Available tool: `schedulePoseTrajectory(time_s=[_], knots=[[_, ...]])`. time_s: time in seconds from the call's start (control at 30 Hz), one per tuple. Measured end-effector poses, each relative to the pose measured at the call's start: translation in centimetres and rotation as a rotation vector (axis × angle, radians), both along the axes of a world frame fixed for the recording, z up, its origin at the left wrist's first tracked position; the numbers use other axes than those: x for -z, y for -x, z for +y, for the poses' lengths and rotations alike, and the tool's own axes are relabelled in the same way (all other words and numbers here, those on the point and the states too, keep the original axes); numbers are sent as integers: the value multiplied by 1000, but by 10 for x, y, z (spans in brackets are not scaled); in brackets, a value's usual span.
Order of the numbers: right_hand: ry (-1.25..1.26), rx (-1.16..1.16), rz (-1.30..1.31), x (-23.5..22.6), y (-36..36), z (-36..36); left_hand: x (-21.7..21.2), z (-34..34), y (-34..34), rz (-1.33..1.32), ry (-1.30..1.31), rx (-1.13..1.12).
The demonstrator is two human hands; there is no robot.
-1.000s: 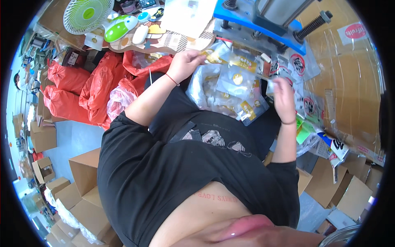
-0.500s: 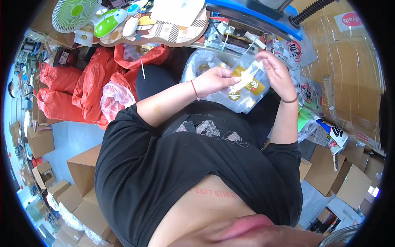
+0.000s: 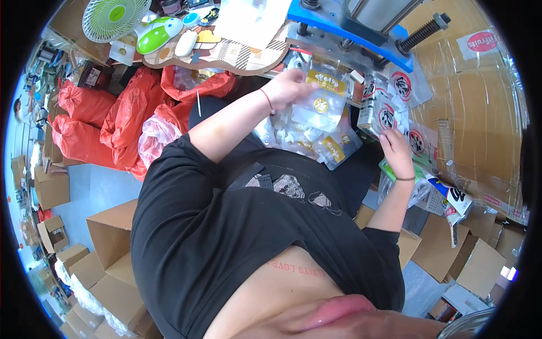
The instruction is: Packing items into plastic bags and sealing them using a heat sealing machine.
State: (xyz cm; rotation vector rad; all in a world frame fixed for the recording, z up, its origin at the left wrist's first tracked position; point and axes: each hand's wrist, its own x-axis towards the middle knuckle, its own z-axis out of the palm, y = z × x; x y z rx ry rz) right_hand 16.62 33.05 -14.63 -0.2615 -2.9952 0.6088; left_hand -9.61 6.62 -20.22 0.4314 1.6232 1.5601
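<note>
Sorting clear pouches on my lap.

My left hand point(image 3: 289, 87) is up near the desk edge, fingers curled and pinching the top of a clear pouch point(image 3: 323, 104) with a gold label, which hangs down from them over the pile point(image 3: 316, 144) of like pouches lying in my lap. My right hand point(image 3: 397, 151) reaches out to the side, fingers loosely spread, tips touching a pack point(image 3: 384, 116) with a round red mark; whether it grips the pack I cannot tell. A blue press point(image 3: 353, 28) stands just beyond. Red bags point(image 3: 107, 127) lie to my left, with a green fan point(image 3: 110, 18) on the desk point(image 3: 237, 53) above them and cartons point(image 3: 107, 231) on the floor.
</note>
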Motion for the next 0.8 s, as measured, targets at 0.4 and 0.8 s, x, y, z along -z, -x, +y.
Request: schedulePoseTrajectory(time_s=[0.4,0.8], knots=[[163,314,165,-8,-11,14,9,-85,53,1751,575,124],[675,-196,451,-30,108,-89,-12,-48,-18,389,-47,145]])
